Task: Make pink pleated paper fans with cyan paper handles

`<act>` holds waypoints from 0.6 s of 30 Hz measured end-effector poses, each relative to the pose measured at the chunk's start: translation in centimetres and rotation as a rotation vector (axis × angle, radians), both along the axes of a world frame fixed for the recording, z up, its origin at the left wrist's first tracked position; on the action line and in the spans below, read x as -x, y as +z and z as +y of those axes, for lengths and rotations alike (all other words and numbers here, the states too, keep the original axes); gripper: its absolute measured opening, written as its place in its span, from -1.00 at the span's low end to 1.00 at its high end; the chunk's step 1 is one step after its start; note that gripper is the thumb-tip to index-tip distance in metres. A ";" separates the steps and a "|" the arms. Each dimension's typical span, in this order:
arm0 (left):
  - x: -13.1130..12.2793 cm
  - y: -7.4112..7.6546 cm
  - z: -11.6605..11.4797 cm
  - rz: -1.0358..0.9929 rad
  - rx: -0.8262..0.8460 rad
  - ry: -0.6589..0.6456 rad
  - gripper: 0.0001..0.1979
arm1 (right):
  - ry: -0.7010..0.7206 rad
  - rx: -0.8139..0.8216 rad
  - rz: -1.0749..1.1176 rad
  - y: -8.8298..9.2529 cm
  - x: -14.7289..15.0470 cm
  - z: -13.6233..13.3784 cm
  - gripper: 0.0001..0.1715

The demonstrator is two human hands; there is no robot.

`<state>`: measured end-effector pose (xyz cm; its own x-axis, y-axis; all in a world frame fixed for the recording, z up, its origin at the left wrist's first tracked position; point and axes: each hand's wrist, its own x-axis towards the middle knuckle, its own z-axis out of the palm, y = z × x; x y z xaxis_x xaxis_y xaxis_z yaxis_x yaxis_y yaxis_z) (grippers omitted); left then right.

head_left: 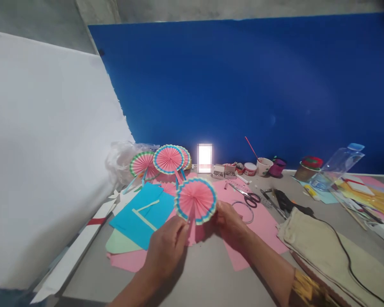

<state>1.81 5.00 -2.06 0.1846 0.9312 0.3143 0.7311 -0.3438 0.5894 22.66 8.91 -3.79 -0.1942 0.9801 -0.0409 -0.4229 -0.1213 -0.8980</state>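
A round pleated paper fan (196,200), pink with a blue and pale cream rim, stands upright over the front of the table. My left hand (169,238) is closed at its lower left edge, thumb and fingers pinching near the pink handle strip. On the opposite side, my right hand (230,219) grips the right edge, its fingertips partly hidden behind the pleats. Blue paper sheets (128,221) with pale strips on top lie left of the fan. Pink paper (243,251) spreads out under and beside my right hand. Behind stand more finished-looking fans (168,159).
Scissors (252,199) and a ring of wire (248,213) lie on the pink paper. A paper cup (264,167), paint pots and a tilted plastic bottle (336,166) line the back. Folded cloth (333,256) with a dark cord is at right; a long white strip (80,247) at left.
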 end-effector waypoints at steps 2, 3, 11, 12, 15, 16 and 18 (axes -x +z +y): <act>-1.1 0.1 0.3 0.062 0.031 -0.091 -0.69 | -0.001 0.023 0.054 0.0 -0.1 0.3 -0.56; -1.3 0.2 0.5 0.058 0.069 -0.129 -0.68 | -0.013 0.041 0.064 -0.1 -0.3 0.6 -0.59; 1.1 1.6 3.2 -0.737 0.474 0.058 -0.61 | -0.066 0.075 0.076 -0.1 -0.5 0.9 -0.60; 1.1 1.8 3.6 -0.809 0.513 0.040 -0.57 | -0.028 0.046 0.059 0.0 -0.4 0.9 -0.58; 1.1 2.5 4.8 -0.928 0.512 0.030 -0.59 | -0.046 -0.050 -0.083 0.3 -1.4 1.5 -0.51; 1.3 2.8 5.2 -0.956 0.484 0.064 -0.60 | -0.144 -0.080 -0.154 0.5 -2.3 2.1 -0.48; 2.4 3.6 5.9 -1.032 0.424 0.128 -0.61 | -0.478 -0.107 -0.316 0.8 -4.8 3.4 -0.43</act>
<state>-0.58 10.86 1.50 -0.0856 0.9927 -0.0850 -0.1591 0.0706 0.9847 27.42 12.34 -2.97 0.2758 0.9579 0.0795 -0.1180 0.1159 -0.9862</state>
